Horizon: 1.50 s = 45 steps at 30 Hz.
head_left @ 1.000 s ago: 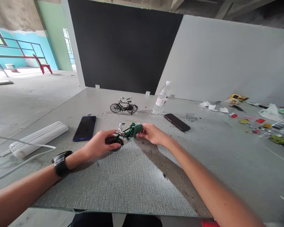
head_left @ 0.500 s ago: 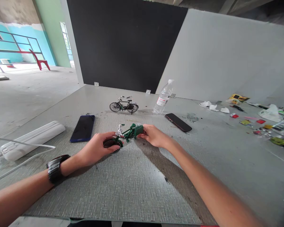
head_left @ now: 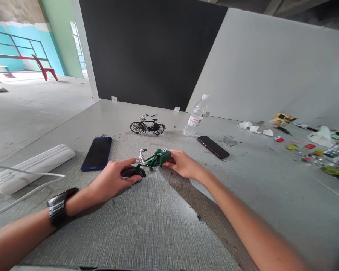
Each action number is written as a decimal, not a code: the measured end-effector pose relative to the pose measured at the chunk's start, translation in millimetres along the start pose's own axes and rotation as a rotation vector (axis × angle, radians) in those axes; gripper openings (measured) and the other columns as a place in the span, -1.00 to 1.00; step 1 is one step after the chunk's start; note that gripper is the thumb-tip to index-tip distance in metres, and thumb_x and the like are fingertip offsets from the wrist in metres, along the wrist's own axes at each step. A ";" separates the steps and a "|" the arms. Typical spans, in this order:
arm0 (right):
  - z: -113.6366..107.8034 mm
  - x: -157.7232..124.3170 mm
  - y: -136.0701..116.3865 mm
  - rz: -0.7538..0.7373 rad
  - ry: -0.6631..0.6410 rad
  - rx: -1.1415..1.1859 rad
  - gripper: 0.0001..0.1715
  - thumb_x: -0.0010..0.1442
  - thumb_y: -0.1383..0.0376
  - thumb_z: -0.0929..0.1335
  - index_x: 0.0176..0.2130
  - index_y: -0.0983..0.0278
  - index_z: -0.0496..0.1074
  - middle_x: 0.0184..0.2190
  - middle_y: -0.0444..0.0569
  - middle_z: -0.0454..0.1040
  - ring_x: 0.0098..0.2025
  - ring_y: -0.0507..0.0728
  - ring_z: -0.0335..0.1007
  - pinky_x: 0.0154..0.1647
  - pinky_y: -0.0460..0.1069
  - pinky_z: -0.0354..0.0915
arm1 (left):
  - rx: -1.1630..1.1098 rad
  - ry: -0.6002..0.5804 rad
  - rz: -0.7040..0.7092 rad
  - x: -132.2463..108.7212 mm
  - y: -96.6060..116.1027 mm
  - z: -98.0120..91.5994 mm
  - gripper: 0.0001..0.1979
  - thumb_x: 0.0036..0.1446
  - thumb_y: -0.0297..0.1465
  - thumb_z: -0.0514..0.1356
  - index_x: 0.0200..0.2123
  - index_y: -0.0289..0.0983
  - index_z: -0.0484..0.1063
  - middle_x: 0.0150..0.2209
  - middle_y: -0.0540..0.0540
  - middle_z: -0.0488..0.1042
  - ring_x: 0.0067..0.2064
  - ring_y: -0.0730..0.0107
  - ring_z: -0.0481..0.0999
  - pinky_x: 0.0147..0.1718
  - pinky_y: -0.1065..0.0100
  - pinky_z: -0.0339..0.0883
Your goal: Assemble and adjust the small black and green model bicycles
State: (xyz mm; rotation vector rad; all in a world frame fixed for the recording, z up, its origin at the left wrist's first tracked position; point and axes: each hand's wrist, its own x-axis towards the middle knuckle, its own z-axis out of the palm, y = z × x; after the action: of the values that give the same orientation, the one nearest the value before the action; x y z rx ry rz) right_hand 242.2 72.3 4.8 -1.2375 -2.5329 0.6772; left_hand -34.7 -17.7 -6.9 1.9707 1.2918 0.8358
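Note:
A green model bicycle (head_left: 150, 161) with silver handlebars stands on the grey table between my hands. Around its front wheel my left hand (head_left: 109, 177) is closed, thumb on the near side and index finger reaching toward the handlebars. My right hand (head_left: 184, 163) holds the rear end near the green box over the back wheel; some of its fingertips are hidden behind the bicycle. Beyond it, a black model bicycle (head_left: 150, 127) stands upright, apart from both hands.
Left of my hands lie a blue-edged phone (head_left: 97, 153) and a white power strip (head_left: 35, 167) with a cable. A plastic bottle (head_left: 196, 116) and a dark phone (head_left: 213, 146) are toward the right. Small parts and wrappers, including a yellow packet (head_left: 283, 118), are scattered at far right.
My left hand has shifted slightly left along with the front wheel, while the right hand keeps its hold at the rear. The view has moved a little.

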 end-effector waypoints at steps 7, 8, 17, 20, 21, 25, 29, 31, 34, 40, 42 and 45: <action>-0.7 -2.3 -4.2 0.025 0.006 -0.001 -0.79 0.30 0.19 0.32 -0.35 0.23 0.30 -0.30 -0.01 0.47 -0.27 0.13 0.38 -0.26 0.03 0.22 | 0.113 0.012 0.040 -0.3 0.8 -4.6 -0.74 0.21 -0.19 0.28 -0.24 -0.28 0.54 -0.37 -0.01 0.59 -0.37 0.34 0.49 -0.39 0.36 0.30; -1.1 -2.5 -5.0 0.019 0.009 -0.007 -0.79 0.30 0.21 0.32 -0.36 0.22 0.29 -0.29 -0.01 0.46 -0.27 0.13 0.38 -0.25 0.03 0.23 | 0.127 0.018 0.058 -0.2 0.2 -5.0 -0.75 0.23 -0.19 0.28 -0.26 -0.28 0.55 -0.37 -0.01 0.58 -0.37 0.36 0.48 -0.38 0.36 0.30; 0.0 -1.4 -3.0 0.014 0.017 -0.014 -0.80 0.29 0.21 0.31 -0.36 0.23 0.31 -0.29 0.00 0.46 -0.26 0.13 0.37 -0.26 0.03 0.23 | 0.195 0.068 0.163 0.6 -6.0 -5.8 -0.71 0.26 -0.17 0.28 -0.37 -0.27 0.50 -0.39 -0.01 0.50 -0.37 0.38 0.42 -0.37 0.36 0.27; -0.1 -1.1 -2.4 0.005 0.009 -0.025 -0.79 0.30 0.21 0.30 -0.37 0.23 0.30 -0.29 0.00 0.45 -0.23 0.14 0.37 -0.24 0.03 0.23 | 0.160 0.068 0.135 0.3 -6.4 -6.3 -0.71 0.24 -0.14 0.29 -0.31 -0.27 0.55 -0.35 -0.04 0.55 -0.35 0.36 0.45 -0.35 0.34 0.30; -0.1 -1.1 -2.1 -0.002 0.005 -0.034 -0.79 0.31 0.22 0.29 -0.38 0.23 0.30 -0.29 0.00 0.45 -0.23 0.14 0.37 -0.23 0.03 0.23 | 0.146 0.068 0.121 0.3 -6.4 -6.5 -0.71 0.23 -0.14 0.30 -0.28 -0.26 0.56 -0.33 -0.05 0.57 -0.34 0.34 0.46 -0.34 0.33 0.31; 0.1 -1.1 0.8 -0.007 0.003 -0.052 -0.76 0.32 0.20 0.29 -0.39 0.22 0.28 -0.29 0.01 0.44 -0.23 0.15 0.38 -0.21 0.04 0.23 | 0.105 0.050 0.082 0.3 -4.3 -7.6 -0.71 0.22 -0.13 0.31 -0.25 -0.26 0.58 -0.29 -0.05 0.60 -0.30 0.32 0.50 -0.32 0.33 0.31; -0.3 -1.9 2.6 0.009 -0.008 -0.057 -0.72 0.34 0.17 0.29 -0.40 0.22 0.28 -0.28 0.01 0.44 -0.22 0.15 0.37 -0.22 0.05 0.23 | 0.128 0.047 0.084 -0.2 0.1 -8.1 -0.70 0.25 -0.13 0.28 -0.33 -0.26 0.56 -0.37 -0.02 0.57 -0.36 0.36 0.45 -0.38 0.35 0.27; -0.8 -2.3 1.9 0.008 -0.004 -0.065 -0.71 0.34 0.17 0.29 -0.40 0.22 0.28 -0.28 0.01 0.43 -0.22 0.15 0.38 -0.21 0.05 0.23 | 0.138 0.051 0.082 -0.5 1.2 -8.2 -0.70 0.25 -0.13 0.28 -0.32 -0.26 0.56 -0.36 -0.02 0.58 -0.36 0.36 0.45 -0.39 0.36 0.26; -0.6 -2.1 0.2 0.022 0.005 -0.058 -0.73 0.33 0.18 0.30 -0.40 0.22 0.30 -0.29 0.02 0.44 -0.22 0.16 0.39 -0.23 0.06 0.23 | 0.111 0.057 0.068 -0.6 0.0 -8.2 -0.71 0.22 -0.13 0.31 -0.27 -0.26 0.58 -0.32 -0.03 0.61 -0.33 0.34 0.49 -0.36 0.35 0.29; 1.4 -2.0 1.1 0.034 0.017 -0.039 -0.78 0.31 0.22 0.32 -0.38 0.23 0.32 -0.29 0.01 0.45 -0.25 0.15 0.39 -0.25 0.05 0.23 | 0.097 0.040 0.059 -0.3 -3.0 -8.3 -0.69 0.21 -0.11 0.31 -0.33 -0.26 0.57 -0.38 -0.01 0.57 -0.36 0.36 0.46 -0.37 0.35 0.26; -0.9 -2.9 1.6 0.009 0.024 -0.045 -0.84 0.30 0.25 0.31 -0.35 0.23 0.32 -0.28 0.01 0.46 -0.25 0.14 0.39 -0.26 0.05 0.23 | 0.103 0.039 0.051 -0.2 -2.7 -8.4 -0.69 0.21 -0.11 0.31 -0.35 -0.26 0.56 -0.40 0.00 0.55 -0.38 0.37 0.43 -0.39 0.35 0.23; -8.6 -5.2 -3.0 -0.016 0.139 -0.084 -0.91 0.33 0.31 0.24 -0.17 0.22 0.33 -0.20 0.05 0.46 -0.22 0.16 0.38 -0.23 0.06 0.24 | 0.091 0.031 0.040 -0.3 -2.3 -8.8 -0.68 0.21 -0.11 0.31 -0.36 -0.26 0.56 -0.41 0.00 0.54 -0.37 0.37 0.41 -0.39 0.34 0.21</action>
State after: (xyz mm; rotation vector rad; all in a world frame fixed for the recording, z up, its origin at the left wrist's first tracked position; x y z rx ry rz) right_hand 246.9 69.2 13.7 -1.2439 -2.4768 0.4677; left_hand -42.9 -15.8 -3.5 2.0682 1.3329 0.8433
